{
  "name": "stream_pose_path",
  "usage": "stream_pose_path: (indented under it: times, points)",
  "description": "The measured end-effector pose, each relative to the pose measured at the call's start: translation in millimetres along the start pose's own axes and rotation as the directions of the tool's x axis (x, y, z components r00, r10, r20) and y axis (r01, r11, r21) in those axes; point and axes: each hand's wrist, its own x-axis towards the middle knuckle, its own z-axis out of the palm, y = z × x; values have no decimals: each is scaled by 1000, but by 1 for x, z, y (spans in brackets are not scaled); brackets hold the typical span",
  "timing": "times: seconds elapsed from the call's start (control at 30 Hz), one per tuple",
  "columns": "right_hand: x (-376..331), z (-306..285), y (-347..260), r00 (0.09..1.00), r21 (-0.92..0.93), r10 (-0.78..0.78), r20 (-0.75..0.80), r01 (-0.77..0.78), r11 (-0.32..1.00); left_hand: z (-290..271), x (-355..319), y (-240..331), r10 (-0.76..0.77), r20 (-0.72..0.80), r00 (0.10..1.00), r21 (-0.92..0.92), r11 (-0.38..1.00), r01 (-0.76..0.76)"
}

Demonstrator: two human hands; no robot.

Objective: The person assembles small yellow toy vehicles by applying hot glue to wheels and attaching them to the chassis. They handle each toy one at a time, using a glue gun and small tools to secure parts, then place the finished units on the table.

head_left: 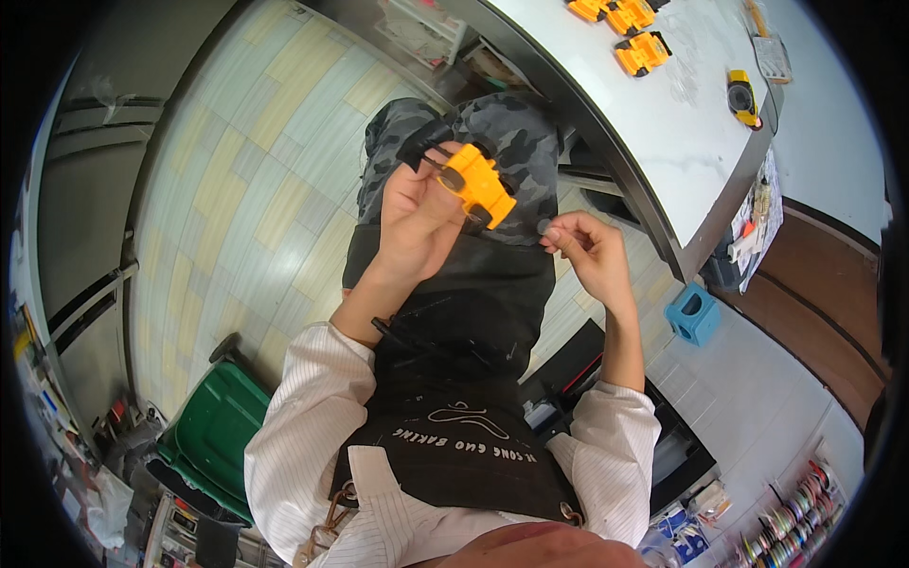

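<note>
A yellow toy loader truck (481, 186) with black wheels and a black front bucket (422, 144) is held up above my lap in my left hand (417, 222). The fingers are closed round its bucket end, and its body points to the right. To the right of it, my right hand (589, 248) is apart from the toy, with thumb and forefinger pinched together. A tiny greyish piece seems to show at those fingertips, too small to name.
On the white table (701, 161) at the upper right stand several similar yellow toy trucks (643, 54). A yellow-and-black tape measure (741, 97) lies near its edge. A blue stool (693, 314) is on the floor at right, a green bin (218, 417) at lower left.
</note>
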Motion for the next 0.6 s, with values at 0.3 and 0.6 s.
stream_pose_path:
  times: [0.3, 0.6]
  points:
    - [-28, -19, -15, 974, -416, -208, -85, 155, 896, 1, 2, -4, 91, 82, 992, -87, 993, -84]
    - [-12, 2, -113, 682, -443, -715, -152, 600, 666, 21, 0, -6, 69, 79, 994, 85, 994, -76]
